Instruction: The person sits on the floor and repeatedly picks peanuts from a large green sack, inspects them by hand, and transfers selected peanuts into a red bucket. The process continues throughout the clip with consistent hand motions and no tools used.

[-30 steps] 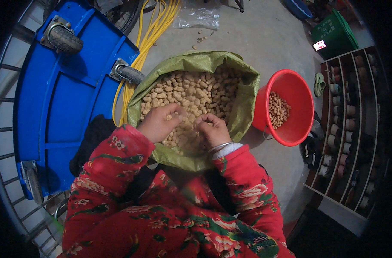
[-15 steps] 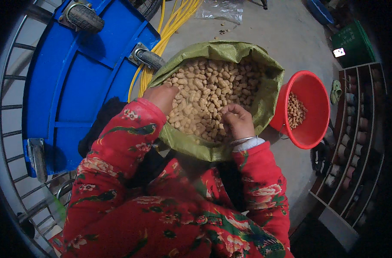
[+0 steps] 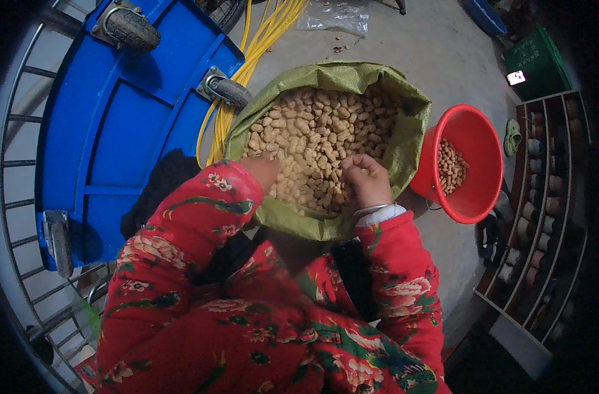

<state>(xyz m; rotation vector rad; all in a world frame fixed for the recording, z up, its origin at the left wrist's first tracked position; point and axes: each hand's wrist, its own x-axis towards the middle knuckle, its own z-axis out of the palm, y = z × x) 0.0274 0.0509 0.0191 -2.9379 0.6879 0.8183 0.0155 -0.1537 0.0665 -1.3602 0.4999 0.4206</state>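
Unshelled peanuts [image 3: 312,141] fill a wide-mouthed green woven sack [image 3: 404,157] in front of me. Over the sack's left near side is my left hand [image 3: 262,171], low against the peanuts; its fingers are blurred and mostly hidden. My right hand [image 3: 370,182] hovers at the sack's right near side with thumb and fingers pinched together. Whatever sits between those fingertips is too small to make out. Right of the sack stands a red bucket [image 3: 486,167] with shelled peanut kernels [image 3: 451,167] at its bottom.
A blue cart [image 3: 125,138] with wheels stands tipped up at the left, beside metal bars [image 3: 18,162]. Yellow hose [image 3: 263,46] coils behind the sack. A shoe rack [image 3: 536,217], a green clog [image 3: 512,138] and a green bin [image 3: 539,64] are at the right.
My left hand has shifted right and toward me, over the peanuts near the sack's near edge. My right hand stays pinched in almost the same place.
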